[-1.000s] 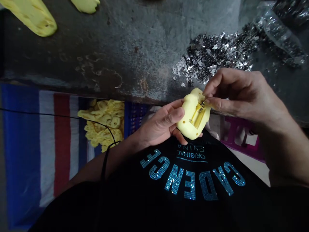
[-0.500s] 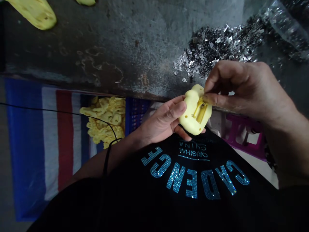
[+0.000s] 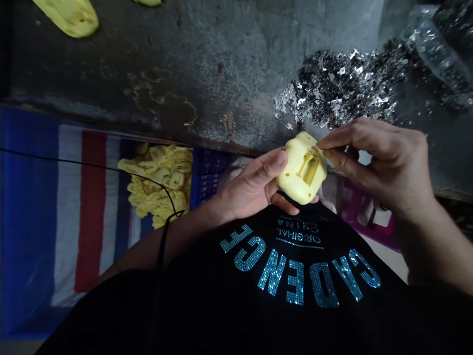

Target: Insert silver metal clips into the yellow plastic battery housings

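Slot [image 3: 309, 171] in yellow casing [image 3: 294, 170] runs lengthwise toward the surface [image 3: 236, 74]; left hand [image 3: 254, 183] holds the casing, right hand [image 3: 384, 155], nearer the slot's far end, pinches narrowly, contents unclear.

Looks like smooth, dull plastic on the yellow case [image 3: 293, 186], but shines like metal on the small silver bits [image 3: 343, 91]. Looks rough and scuffed on the grey table [image 3: 236, 54], glossy on the clear plastic bag [image 3: 439, 54]. Looks like soft cloth on the black shirt [image 3: 221, 310], with sparkly letters [image 3: 300, 283].
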Available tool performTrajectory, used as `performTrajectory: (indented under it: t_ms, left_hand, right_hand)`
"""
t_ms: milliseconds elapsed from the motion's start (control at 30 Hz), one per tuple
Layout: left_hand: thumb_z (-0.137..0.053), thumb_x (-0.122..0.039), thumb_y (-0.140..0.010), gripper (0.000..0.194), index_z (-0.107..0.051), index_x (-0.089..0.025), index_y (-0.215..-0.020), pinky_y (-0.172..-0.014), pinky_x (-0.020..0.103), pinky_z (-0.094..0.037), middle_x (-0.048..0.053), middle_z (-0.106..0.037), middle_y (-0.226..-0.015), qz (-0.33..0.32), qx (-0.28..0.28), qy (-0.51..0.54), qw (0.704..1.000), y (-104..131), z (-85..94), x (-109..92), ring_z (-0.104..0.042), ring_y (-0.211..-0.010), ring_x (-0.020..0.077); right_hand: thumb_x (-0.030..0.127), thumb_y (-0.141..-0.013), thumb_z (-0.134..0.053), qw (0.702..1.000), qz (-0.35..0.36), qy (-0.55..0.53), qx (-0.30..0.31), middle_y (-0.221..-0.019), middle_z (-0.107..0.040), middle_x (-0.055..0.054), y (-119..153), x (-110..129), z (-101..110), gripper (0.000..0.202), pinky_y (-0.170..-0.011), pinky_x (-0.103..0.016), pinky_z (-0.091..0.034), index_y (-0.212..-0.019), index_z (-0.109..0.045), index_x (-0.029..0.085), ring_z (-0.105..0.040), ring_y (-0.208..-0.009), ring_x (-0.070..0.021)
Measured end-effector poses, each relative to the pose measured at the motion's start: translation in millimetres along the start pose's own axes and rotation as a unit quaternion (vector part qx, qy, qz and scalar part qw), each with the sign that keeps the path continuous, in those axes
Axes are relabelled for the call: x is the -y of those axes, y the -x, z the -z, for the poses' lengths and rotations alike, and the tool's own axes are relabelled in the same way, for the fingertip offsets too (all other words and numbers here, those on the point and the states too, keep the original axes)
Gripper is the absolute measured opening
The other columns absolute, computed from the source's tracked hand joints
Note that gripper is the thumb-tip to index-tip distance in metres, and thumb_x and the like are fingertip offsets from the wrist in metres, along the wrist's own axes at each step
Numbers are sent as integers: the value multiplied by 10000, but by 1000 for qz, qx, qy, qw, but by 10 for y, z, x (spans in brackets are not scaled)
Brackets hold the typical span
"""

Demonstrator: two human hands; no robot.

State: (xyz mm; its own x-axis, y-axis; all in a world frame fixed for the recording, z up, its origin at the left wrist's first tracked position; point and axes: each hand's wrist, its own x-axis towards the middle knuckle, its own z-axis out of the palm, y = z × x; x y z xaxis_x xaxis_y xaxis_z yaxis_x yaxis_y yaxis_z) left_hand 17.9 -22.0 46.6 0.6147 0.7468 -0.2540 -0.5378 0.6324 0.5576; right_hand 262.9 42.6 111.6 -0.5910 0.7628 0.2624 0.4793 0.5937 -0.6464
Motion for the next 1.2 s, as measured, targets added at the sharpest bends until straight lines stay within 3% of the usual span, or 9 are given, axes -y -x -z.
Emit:
performTrajectory:
  t_ms: [133, 267, 533, 633, 800, 933, 1033, 1200]
  left_hand:
    - [-796, -745, -998, 823, -614, -240, -1622, -589, 231, -702, 122, -868, -1299, -9, 11, 5, 1000, -2, 18, 24, -904, -910, 269]
    - [-807, -762, -981, 787, -652, -237, -1547, -586, 233, -708, 118, -878, -1248, -14, 12, -2, 1000, 2, 6, 25, -905, -889, 268]
    - [-837, -791, -940, 763, -661, -261, -1461, -588, 253, -710, 110, -859, -1234, -18, 3, -26, 999, 19, -92, -50, -898, -890, 273]
    - [-883, -773, -908, 807, -629, -262, -1479, -621, 282, -721, 126, -833, -1303, -11, -9, -45, 999, 20, -86, -41, -889, -914, 277]
    - [-957, -578, -919, 711, -603, -270, -1453, -710, 290, -715, 119, -791, -1342, -44, -37, -70, 996, 47, -65, 14, -840, -1007, 251]
    - [-935, -422, -967, 615, -631, -284, -1483, -782, 247, -658, 84, -788, -1260, -46, -45, -98, 993, 73, -114, -7, -794, -1061, 220]
    - [-955, -355, -948, 633, -661, -295, -1505, -858, 249, -642, 64, -786, -1227, -50, -54, -124, 990, 72, -128, -35, -769, -1053, 195]
    - [-1006, -344, -882, 781, -682, -317, -1592, -945, 284, -634, 72, -789, -1247, -61, -58, -143, 986, 74, -60, 1, -755, -1088, 212]
  right_hand:
    - [133, -1072, -754, 997, 50, 60, 2, -1163, -838, -47, 87, 38, -54, 231, -860, -359, -677, -1208, -843, 297, -832, -1039, -214]
    - [123, -1066, -754, 997, 54, 58, -4, -1176, -836, -46, 159, 54, -80, 327, -883, -387, -688, -1281, -848, 350, -818, -1018, -221]
    - [229, -1073, -758, 997, -33, -63, -20, -1113, -831, -14, 178, 48, -49, 294, -858, -485, -662, -1225, -873, 452, -790, -993, -248]
    - [339, -1030, -834, 993, -68, -89, -31, -1142, -851, -10, 107, -44, -28, 193, -842, -476, -663, -1202, -870, 420, -776, -1029, -271]
    - [495, -937, -926, 978, -128, -157, 49, -1310, -836, -44, -47, -200, -36, 425, -876, -439, -668, -1311, -806, 334, -786, -1132, -284]
    - [339, -899, -909, 986, -86, -134, 53, -1248, -803, -62, -120, -230, -78, 395, -904, -439, -663, -1261, -764, 274, -759, -1058, -257]
    - [338, -907, -862, 992, -63, -101, 47, -1232, -796, -68, -108, -237, -149, 385, -900, -467, -662, -1259, -720, 275, -751, -1066, -278]
    - [349, -935, -829, 996, -21, -66, -51, -1248, -796, -60, 49, -214, -305, 411, -844, -449, -671, -1322, -690, 329, -756, -1072, -288]
